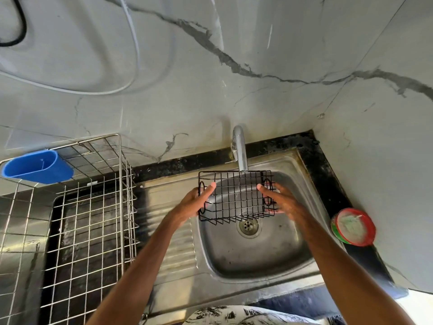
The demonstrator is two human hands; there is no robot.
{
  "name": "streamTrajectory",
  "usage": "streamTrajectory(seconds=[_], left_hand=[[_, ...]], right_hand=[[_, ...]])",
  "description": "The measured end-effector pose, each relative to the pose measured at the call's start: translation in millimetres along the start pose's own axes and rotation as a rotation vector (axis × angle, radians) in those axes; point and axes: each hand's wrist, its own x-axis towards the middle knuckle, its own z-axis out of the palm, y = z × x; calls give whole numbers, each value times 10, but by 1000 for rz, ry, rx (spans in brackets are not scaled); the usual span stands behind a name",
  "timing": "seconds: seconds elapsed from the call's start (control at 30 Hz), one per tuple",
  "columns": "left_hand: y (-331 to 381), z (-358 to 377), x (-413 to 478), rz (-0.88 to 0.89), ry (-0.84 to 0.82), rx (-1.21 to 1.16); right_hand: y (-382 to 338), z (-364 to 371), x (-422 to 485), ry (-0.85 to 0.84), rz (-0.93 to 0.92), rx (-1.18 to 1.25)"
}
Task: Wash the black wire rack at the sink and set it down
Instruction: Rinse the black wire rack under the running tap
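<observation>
The steel sink (253, 252) fills the middle of the view, with a large silver wire drying rack (89, 219) on the tabletop at its 9 o'clock, a blue plastic cup (37, 166) hooked on that rack's far rim, and a red-rimmed round tub (353, 227) at the sink's 3 o'clock. The black wire rack (236, 195) is held in the air over the basin, just below the tap (240, 148) at 12 o'clock and above the drain (247, 226). The left hand (199, 201) grips its 9 o'clock end and the right hand (280, 199) its 3 o'clock end, fingers closed around the wires.
</observation>
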Motion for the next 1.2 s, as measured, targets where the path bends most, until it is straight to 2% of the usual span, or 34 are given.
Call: streamTrajectory(seconds=[0.23,0.5,0.67,0.73,0.83,0.9,1.0,1.2], left_hand=[[-154,-82,69,29,35,-109],[-201,-15,340,17,49,-56],[-35,177,352,9,272,111],[-12,201,388,-6,291,138],[25,216,408,-51,284,151],[87,250,406,-84,291,176],[181,306,432,-113,293,177],[212,241,471,-186,304,101]], right_hand=[[-48,-34,38,7,-2,-108],[-23,-125,11,22,21,-88],[38,-117,74,46,19,-143],[46,-44,110,138,-50,-266],[-20,183,61,338,-274,-715],[-154,452,-113,270,-399,-812],[-329,820,-279,-6,-539,-776],[-347,1095,-450,-177,-727,-780]])
